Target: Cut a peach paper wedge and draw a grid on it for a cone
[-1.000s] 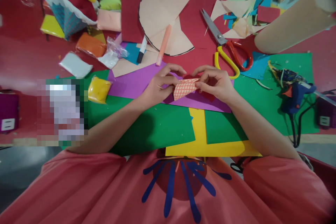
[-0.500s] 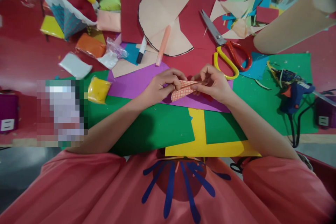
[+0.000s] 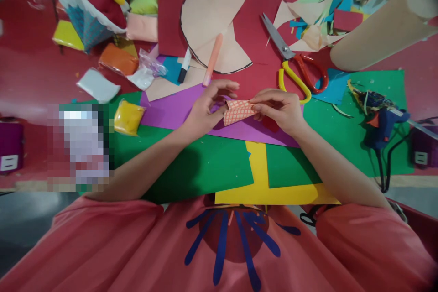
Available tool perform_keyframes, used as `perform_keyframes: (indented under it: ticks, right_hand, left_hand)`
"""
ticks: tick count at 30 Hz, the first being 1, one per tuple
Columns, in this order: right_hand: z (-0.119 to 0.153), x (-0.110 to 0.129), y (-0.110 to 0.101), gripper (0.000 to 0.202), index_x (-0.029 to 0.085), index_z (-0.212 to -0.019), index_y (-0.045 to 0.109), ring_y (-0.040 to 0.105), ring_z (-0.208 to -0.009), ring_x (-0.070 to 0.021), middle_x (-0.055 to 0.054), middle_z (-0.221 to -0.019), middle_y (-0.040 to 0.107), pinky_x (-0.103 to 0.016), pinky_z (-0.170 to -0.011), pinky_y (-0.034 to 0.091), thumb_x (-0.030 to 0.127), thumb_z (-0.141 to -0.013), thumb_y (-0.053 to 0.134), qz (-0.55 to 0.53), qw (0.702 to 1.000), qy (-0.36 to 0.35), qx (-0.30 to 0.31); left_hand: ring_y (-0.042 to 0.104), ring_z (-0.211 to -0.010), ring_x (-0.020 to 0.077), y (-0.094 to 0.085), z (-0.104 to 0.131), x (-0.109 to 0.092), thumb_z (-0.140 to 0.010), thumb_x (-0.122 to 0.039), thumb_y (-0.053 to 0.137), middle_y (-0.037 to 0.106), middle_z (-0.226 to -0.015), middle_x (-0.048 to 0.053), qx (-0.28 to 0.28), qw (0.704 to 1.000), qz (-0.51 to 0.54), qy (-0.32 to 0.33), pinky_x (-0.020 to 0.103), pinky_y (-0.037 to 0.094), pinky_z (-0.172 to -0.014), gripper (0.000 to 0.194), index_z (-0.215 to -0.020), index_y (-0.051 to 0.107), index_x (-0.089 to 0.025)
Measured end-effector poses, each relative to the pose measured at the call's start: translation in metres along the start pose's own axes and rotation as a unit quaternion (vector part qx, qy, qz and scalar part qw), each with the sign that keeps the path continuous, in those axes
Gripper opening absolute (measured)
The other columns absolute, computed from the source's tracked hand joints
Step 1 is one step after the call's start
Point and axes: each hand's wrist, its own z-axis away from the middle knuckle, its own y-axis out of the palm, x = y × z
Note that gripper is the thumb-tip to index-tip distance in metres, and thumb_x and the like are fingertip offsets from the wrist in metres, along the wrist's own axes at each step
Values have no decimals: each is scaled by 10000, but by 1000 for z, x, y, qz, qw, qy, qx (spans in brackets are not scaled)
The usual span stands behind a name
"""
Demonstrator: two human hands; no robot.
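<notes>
A small paper cone [image 3: 237, 112], checked in orange-red and cream, is above the purple sheet. The thumb and fingers of my right hand [image 3: 280, 107] pinch its narrow right end. At the cone's wide left end is my left hand [image 3: 210, 105], with fingers lifted and spread apart. Its thumb is close to the cone's rim; whether it touches cannot be made out. Under both hands lies the purple sheet [image 3: 171, 109]. Scissors [image 3: 285, 50] with one yellow and one red handle lie open beyond my right hand. An orange marker [image 3: 214, 57] rests beyond my left hand.
A cut beige paper shape [image 3: 205, 13] lies at the back. To the right are a blue glue gun [image 3: 385, 123], a beige paper roll [image 3: 372, 32] and paper scraps [image 3: 318, 11]. Clay packets [image 3: 118, 59] and blue-checked cones [image 3: 85, 20] sit left. Green sheets [image 3: 205, 164] cover the front.
My left fingers have lifted off the cone and spread apart. My right hand keeps its pinch, and the cone has turned slightly, its seam turned out of sight.
</notes>
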Motion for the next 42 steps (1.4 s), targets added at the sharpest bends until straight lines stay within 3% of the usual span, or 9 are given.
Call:
perform_keyframes:
  ticks: [3,6,11,16,26,33,37,40,42]
  right_hand:
    - [1,-1,0,194,209,-872,751,632,-574,-83,-5,-830,688,-233,-561,573,387,-796,738,29,998,-19,-58]
    - [2,-2,-1,182,243,-890,757,657,-637,-107,-13,-883,696,-258,-595,586,404,-815,715,73,991,-34,-102]
    - [5,1,0,157,265,-919,758,697,-866,-194,-34,-917,731,-358,-787,590,382,-846,683,174,976,-89,-91]
    - [7,0,3,136,247,-943,734,699,-850,-194,-45,-916,752,-355,-806,567,329,-871,653,243,958,-146,-34]
    - [11,-4,7,243,243,-1104,700,667,-1016,-219,-83,-1087,711,-387,-878,547,333,-901,599,272,947,-169,6]
    - [10,1,5,309,226,-1149,687,658,-998,-187,-80,-1072,683,-347,-871,533,334,-967,462,245,951,-180,58]
    - [8,1,7,234,226,-1041,704,660,-888,-165,-57,-958,697,-315,-802,534,327,-948,515,210,961,-166,61]
    - [8,0,10,198,202,-969,684,635,-788,-142,-40,-879,685,-278,-731,523,369,-903,601,160,979,-111,58]
    - [8,-1,12,252,190,-1018,651,588,-701,-113,-17,-829,642,-238,-638,497,394,-870,647,106,991,-60,61]
  left_hand:
    - [597,-861,81,0,0,-1,-940,-406,578,596,-1011,-9,-79,996,-10,46,229,493,-744,210,-1068,580,-240]
    - [545,-765,74,0,-1,-4,-930,-441,586,549,-876,-17,-101,988,-83,79,233,465,-673,231,-924,633,-215]
    - [559,-846,140,4,0,-5,-878,-510,623,527,-853,9,-81,986,-136,61,295,475,-745,297,-821,666,-222]
    - [545,-780,146,1,-1,-6,-914,-447,583,535,-794,17,-52,992,-118,1,298,460,-694,336,-681,606,-206]
    - [574,-771,122,1,-2,-7,-913,-478,576,597,-788,11,-32,994,-104,-10,260,461,-664,381,-674,646,-190]
    - [646,-832,139,1,-2,-13,-917,-491,561,699,-877,24,3,996,-85,-40,272,509,-759,372,-721,665,-192]
    - [659,-821,144,3,-2,-19,-920,-483,557,726,-871,40,38,996,-60,-61,265,511,-752,381,-726,672,-176]
    - [660,-804,146,4,-2,-18,-918,-485,561,729,-812,41,78,995,-45,-36,274,511,-766,370,-745,683,-182]
    - [662,-798,152,4,-3,-17,-919,-497,554,728,-782,40,101,994,-41,-14,293,512,-789,372,-763,689,-187]
